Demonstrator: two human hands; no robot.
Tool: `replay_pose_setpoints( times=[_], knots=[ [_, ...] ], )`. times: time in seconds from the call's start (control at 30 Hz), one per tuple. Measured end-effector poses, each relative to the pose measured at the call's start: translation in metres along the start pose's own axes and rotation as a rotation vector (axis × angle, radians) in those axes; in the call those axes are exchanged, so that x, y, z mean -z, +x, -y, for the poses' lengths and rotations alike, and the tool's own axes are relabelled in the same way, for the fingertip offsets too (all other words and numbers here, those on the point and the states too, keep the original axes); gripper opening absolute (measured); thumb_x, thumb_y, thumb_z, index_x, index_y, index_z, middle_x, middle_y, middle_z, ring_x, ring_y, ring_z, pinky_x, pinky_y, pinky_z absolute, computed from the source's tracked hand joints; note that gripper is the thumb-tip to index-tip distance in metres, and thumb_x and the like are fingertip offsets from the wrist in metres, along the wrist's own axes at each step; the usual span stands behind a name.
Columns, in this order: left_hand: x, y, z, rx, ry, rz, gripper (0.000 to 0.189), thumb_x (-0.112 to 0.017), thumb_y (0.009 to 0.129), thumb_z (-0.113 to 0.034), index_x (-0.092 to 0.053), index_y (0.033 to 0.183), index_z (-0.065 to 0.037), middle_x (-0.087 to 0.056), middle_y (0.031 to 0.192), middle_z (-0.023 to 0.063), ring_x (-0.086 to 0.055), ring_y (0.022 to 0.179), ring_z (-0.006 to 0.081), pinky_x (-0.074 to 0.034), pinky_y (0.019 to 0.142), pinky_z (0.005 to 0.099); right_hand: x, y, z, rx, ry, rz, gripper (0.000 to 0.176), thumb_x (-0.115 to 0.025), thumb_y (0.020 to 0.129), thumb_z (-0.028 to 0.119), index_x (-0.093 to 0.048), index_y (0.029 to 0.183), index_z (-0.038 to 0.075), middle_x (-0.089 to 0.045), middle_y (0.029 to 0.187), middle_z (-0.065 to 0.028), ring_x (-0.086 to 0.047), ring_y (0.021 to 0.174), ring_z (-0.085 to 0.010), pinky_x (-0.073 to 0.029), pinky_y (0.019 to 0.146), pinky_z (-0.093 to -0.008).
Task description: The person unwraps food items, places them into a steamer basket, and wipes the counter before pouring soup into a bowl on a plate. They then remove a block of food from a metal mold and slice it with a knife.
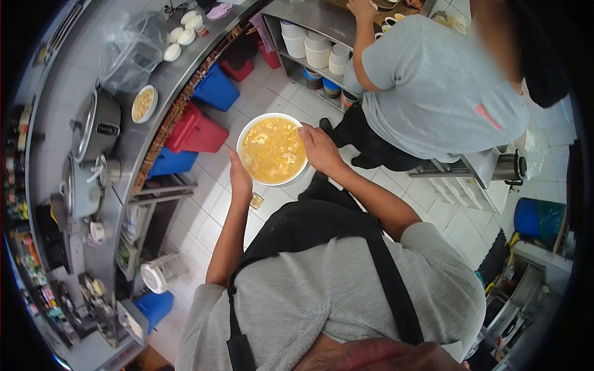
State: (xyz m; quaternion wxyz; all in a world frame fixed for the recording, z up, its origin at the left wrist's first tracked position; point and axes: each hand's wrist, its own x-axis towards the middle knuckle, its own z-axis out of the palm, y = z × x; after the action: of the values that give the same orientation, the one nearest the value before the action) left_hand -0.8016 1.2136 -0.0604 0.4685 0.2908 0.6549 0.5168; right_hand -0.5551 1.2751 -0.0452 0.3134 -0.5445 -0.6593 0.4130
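A white bowl full of yellow soup with pale egg-like strands is held out in front of me over the tiled floor. My left hand presses against the bowl's left side, its fingers mostly hidden below the rim. On the opposite side, my right hand grips the rim, with the thumb near the top edge. The bowl looks about level, and the soup comes close to its rim.
Left runs a steel counter with a white dish of food, small white bowls and a rice cooker. Red and blue bins stand underneath. A co-worker in a grey shirt stands close by at right, beside shelves of white containers.
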Motion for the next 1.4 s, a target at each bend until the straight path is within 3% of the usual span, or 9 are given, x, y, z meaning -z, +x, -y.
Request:
replay_pose_setpoints(
  times=[0.1,0.37,0.47,0.7,0.9,1.07,1.3,1.37,1.4],
  knots=[
    [0.008,0.065,-0.018,0.024,0.015,0.076,0.081,-0.023,0.115,-0.061,-0.048,0.155,0.004,-0.059,0.152,0.0195,-0.057,0.140,0.0264,-0.041,0.119,0.0373,0.001,0.054,0.021,-0.066,-0.037,0.058,0.055,-0.034,0.115,0.040,-0.058,0.144,0.000,-0.067,0.127,-0.0284,-0.061,0.121,-0.0450,-0.045,0.109,-0.0508],
    [-0.026,0.204,-0.087,0.030,0.118,0.046,0.087,-0.028,0.113,-0.065,-0.063,0.140,0.009,-0.070,0.136,0.0216,-0.065,0.129,0.0277,-0.044,0.113,0.0360,-0.016,0.196,0.009,-0.033,-0.015,-0.062,0.056,-0.034,0.114,0.042,-0.057,0.145,0.002,-0.068,0.125,-0.0291,-0.062,0.120,-0.0457,-0.047,0.105,-0.0538],
    [-0.049,0.267,-0.103,0.027,0.104,0.128,0.085,-0.029,0.113,-0.064,-0.063,0.140,0.009,-0.069,0.138,0.0210,-0.065,0.128,0.0273,-0.044,0.112,0.0359,-0.014,0.247,0.003,-0.075,-0.022,-0.154,0.056,-0.034,0.114,0.043,-0.058,0.143,0.001,-0.068,0.127,-0.0297,-0.062,0.121,-0.0465,-0.047,0.106,-0.0541],
    [-0.134,0.433,-0.138,-0.032,0.164,0.342,0.086,-0.033,0.111,-0.068,-0.062,0.143,0.006,-0.068,0.141,0.0177,-0.063,0.131,0.0258,-0.044,0.112,0.0363,0.015,0.378,-0.017,-0.178,0.018,-0.360,0.056,-0.035,0.114,0.043,-0.060,0.141,0.001,-0.068,0.126,-0.0307,-0.062,0.122,-0.0474,-0.046,0.106,-0.0535],
    [-0.236,0.545,-0.177,-0.183,0.219,0.440,0.080,-0.034,0.113,-0.060,-0.069,0.127,0.011,-0.074,0.125,0.0228,-0.070,0.116,0.0301,-0.050,0.103,0.0401,0.050,0.492,-0.051,-0.281,0.041,-0.537,0.057,-0.038,0.114,0.043,-0.061,0.142,0.000,-0.066,0.135,-0.0302,-0.060,0.130,-0.0454,-0.045,0.112,-0.0464],
    [-0.307,0.626,-0.167,-0.226,0.407,0.457,0.085,-0.030,0.112,-0.062,-0.068,0.124,0.013,-0.073,0.118,0.0320,-0.070,0.114,0.0424,-0.050,0.102,0.0460,0.073,0.571,-0.116,-0.350,0.154,-0.615,0.058,-0.039,0.113,0.045,-0.062,0.143,0.001,-0.067,0.137,-0.0284,-0.062,0.130,-0.0442,-0.047,0.112,-0.0456],
    [-0.361,0.710,-0.138,-0.166,0.410,0.542,0.086,-0.032,0.111,-0.065,-0.066,0.131,0.011,-0.072,0.124,0.0294,-0.068,0.119,0.0404,-0.049,0.105,0.0441,0.091,0.626,-0.144,-0.503,0.079,-0.627,0.064,-0.039,0.111,0.051,-0.061,0.146,0.002,-0.066,0.138,-0.0283,-0.061,0.131,-0.0453,-0.047,0.112,-0.0477],
    [-0.369,0.717,-0.139,-0.049,0.399,0.501,0.085,-0.031,0.111,-0.065,-0.062,0.139,0.009,-0.072,0.128,0.0260,-0.068,0.121,0.0387,-0.048,0.107,0.0425,0.092,0.627,-0.123,-0.471,0.053,-0.697,0.061,-0.043,0.111,0.048,-0.059,0.147,0.002,-0.067,0.137,-0.0284,-0.062,0.129,-0.0463,-0.047,0.112,-0.0478],
    [-0.373,0.714,-0.146,-0.072,0.443,0.463,0.081,-0.032,0.111,-0.065,-0.063,0.139,0.005,-0.073,0.127,0.0208,-0.070,0.116,0.0332,-0.053,0.100,0.0409,0.087,0.623,-0.115,-0.430,0.026,-0.764,0.059,-0.047,0.110,0.045,-0.058,0.149,0.002,-0.067,0.135,-0.0286,-0.062,0.128,-0.0473,-0.047,0.112,-0.0480]
  ],
)
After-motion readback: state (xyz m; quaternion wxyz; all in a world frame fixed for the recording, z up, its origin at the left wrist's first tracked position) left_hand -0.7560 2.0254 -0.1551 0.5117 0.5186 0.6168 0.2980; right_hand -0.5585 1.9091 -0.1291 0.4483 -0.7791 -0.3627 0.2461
